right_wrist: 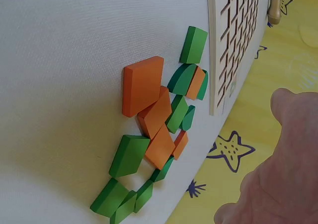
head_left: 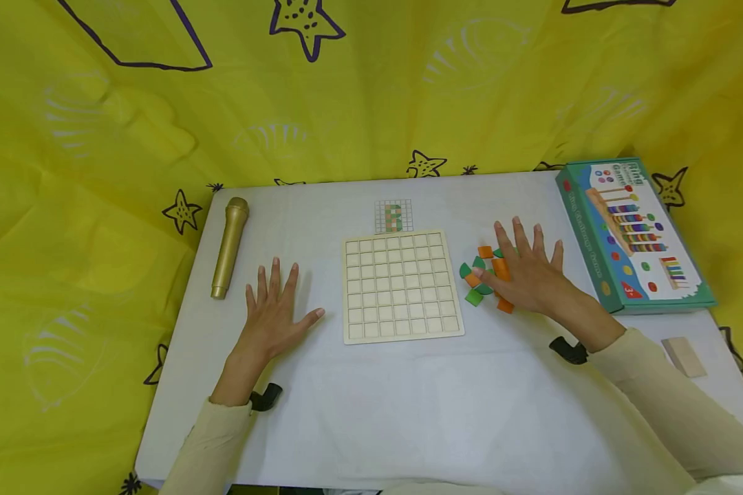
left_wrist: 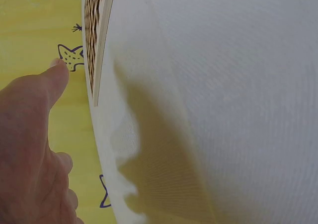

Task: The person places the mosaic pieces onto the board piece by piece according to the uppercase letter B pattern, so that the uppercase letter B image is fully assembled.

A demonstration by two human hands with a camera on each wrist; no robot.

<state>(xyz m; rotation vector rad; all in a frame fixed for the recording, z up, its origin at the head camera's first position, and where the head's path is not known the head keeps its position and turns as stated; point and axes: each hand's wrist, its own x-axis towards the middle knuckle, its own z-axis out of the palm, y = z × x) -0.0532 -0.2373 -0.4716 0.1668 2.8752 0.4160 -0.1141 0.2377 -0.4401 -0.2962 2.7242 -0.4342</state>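
My left hand (head_left: 271, 323) hovers palm down with spread fingers over the table, left of a pale wooden grid board (head_left: 402, 287). The thumb points toward the board; in the left wrist view the hand (left_wrist: 30, 129) throws a shadow on the cloth. On the other side, my right hand (head_left: 529, 275) is spread above a loose group of orange and green blocks. The right wrist view shows those pieces lying on the cloth, among them an orange square block (right_wrist: 144, 82), a green square block (right_wrist: 128, 154) and a dark green curved block (right_wrist: 183, 79). Neither hand holds anything.
Behind the board lies a small pattern card (head_left: 393, 216) with an orange and green figure. A gold microphone (head_left: 229, 249) rests at the left. At the right are a green game box (head_left: 636, 237) and a small pale wooden block (head_left: 684, 356). A yellow curtain (head_left: 359, 103) hangs behind.
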